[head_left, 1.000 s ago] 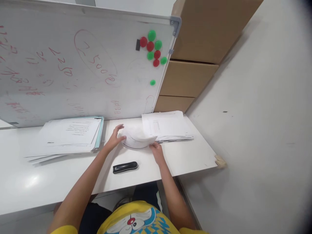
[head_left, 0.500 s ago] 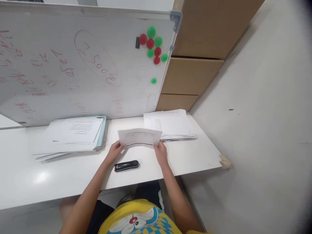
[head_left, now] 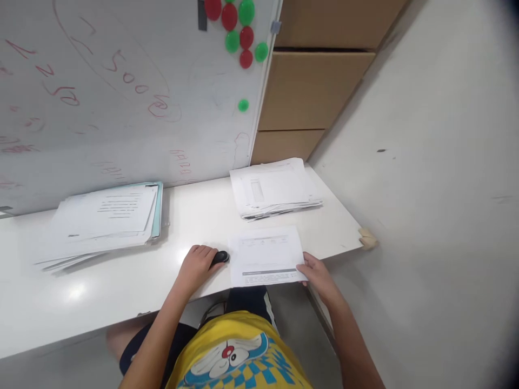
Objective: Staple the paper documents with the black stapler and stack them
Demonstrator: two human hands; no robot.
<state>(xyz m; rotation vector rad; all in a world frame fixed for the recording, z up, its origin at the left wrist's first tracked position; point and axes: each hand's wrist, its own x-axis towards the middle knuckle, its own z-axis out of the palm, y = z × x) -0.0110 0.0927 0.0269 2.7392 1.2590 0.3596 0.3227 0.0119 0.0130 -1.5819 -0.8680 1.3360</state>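
A black stapler (head_left: pixel 220 257) lies on the white table, and my left hand (head_left: pixel 197 267) is wrapped over it, leaving only its rounded end showing. Just to its right is a printed sheet of paper (head_left: pixel 265 256), lying flat with its near edge past the table's front edge. My right hand (head_left: pixel 317 274) pinches the lower right edge of this paper between thumb and fingers. Whether it is one sheet or several together, I cannot tell.
A stack of papers with a light blue folder (head_left: pixel 157 216) lies at the left. Another paper stack (head_left: pixel 275 189) sits at the back right. Behind the table (head_left: pixel 194 216) stand a whiteboard (head_left: pixel 194 119) with round magnets and cardboard boxes (head_left: pixel 298 100). A wall (head_left: pixel 425 162) borders the right side.
My left hand has let go of the paper and closed on the stapler. My right hand has moved right and nearer, bringing the paper down flat. The view has shifted.
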